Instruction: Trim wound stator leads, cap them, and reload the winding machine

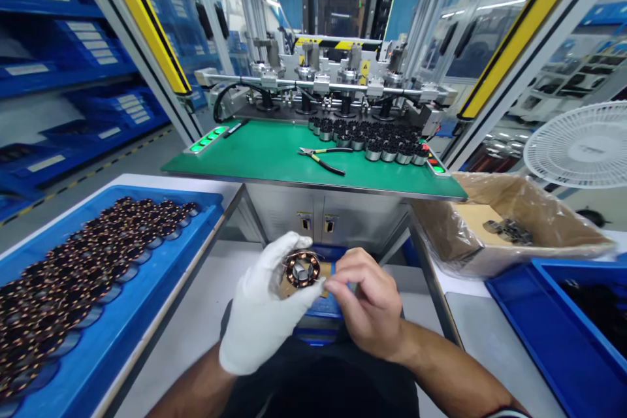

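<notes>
My left hand (267,310), in a white glove, is closed around a copper-wound motor stator (302,269), whose round open face is turned toward me. Just right of it, my bare right hand (367,300) has thumb and forefinger pinched together close to the glove's thumb tip. Whatever lies in that pinch is too small to make out. A thin wire seems to loop off the stator's upper rim. Both hands are above my lap, in front of the green work surface (274,157).
Wire cutters (326,158) lie on the green surface beside rows of unwound stator cores (372,137). Behind stands a multi-station machine (343,81). Wound stators fill a blue tray (208,209) at left. On the right are a plastic-lined carton (553,215), a blue bin (533,313) and a white fan (582,147).
</notes>
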Demonstrator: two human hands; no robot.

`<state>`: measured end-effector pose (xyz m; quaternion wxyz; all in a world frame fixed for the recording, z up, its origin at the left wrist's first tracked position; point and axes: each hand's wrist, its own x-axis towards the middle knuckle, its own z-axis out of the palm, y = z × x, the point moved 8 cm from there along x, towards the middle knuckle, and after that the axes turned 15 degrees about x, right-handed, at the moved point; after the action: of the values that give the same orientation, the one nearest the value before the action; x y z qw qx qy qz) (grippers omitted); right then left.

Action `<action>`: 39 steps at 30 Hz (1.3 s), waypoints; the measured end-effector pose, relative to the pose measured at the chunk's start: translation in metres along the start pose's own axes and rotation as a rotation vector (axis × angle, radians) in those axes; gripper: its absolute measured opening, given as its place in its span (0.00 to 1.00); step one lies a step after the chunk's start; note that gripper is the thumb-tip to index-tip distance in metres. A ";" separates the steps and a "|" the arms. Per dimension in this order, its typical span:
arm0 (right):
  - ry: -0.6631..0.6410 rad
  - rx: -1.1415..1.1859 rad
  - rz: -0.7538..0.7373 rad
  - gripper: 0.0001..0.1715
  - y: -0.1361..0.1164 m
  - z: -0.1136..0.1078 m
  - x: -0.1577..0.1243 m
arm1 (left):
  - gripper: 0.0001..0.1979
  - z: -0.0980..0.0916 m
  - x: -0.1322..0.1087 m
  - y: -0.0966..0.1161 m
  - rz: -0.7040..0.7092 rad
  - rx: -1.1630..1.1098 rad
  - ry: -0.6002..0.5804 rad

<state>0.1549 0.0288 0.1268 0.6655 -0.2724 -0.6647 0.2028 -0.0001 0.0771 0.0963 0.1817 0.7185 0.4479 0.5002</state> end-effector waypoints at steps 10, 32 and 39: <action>0.021 0.447 0.510 0.14 0.048 0.006 -0.002 | 0.27 -0.001 0.000 0.014 0.144 0.330 0.017; 0.268 0.432 0.252 0.11 0.033 -0.025 -0.006 | 0.22 0.003 -0.009 0.016 0.144 0.159 -0.045; 0.031 0.349 0.214 0.07 0.029 -0.006 -0.017 | 0.19 0.000 0.000 0.022 0.122 0.120 -0.029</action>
<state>0.1633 0.0403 0.0953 0.6874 -0.2251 -0.5762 0.3805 0.0098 0.0652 0.1123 0.1139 0.7611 0.4297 0.4723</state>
